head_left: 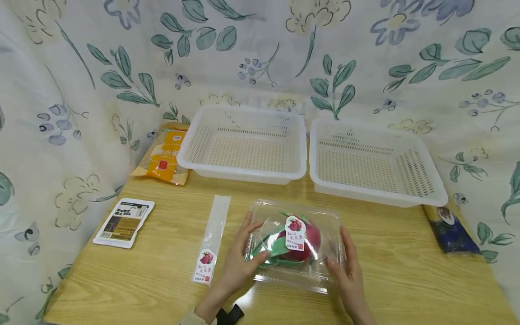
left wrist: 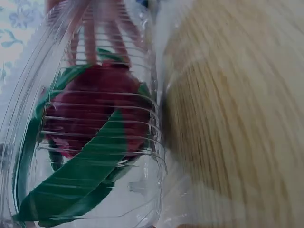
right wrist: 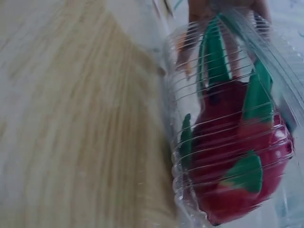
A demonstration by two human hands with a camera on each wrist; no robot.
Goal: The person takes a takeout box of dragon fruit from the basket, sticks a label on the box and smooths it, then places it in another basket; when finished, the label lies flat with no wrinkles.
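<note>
A clear plastic clamshell box [head_left: 330, 230] sits over the table in the head view, its lid down. Inside lies a red dragon fruit [head_left: 313, 238] with green leafy tips, which also fills much of the left wrist view [left wrist: 90, 109] and the right wrist view [right wrist: 223, 128]. A printed dragon fruit sticker [head_left: 295, 234] is on the lid. My left hand [head_left: 239, 261] grips the box's left side, thumb over its front part. Its right side is held by my right hand [head_left: 349, 280], fingers along the edge and thumb at the near corner.
Left of the box lies a backing strip [head_left: 215, 221] bearing another sticker [head_left: 204, 266]. Two white baskets [head_left: 243, 174] [head_left: 378, 194] stand behind. An orange food bag [head_left: 166, 155] and a white pouch [head_left: 123, 223] lie at left, a dark blue packet [head_left: 455, 232] at right.
</note>
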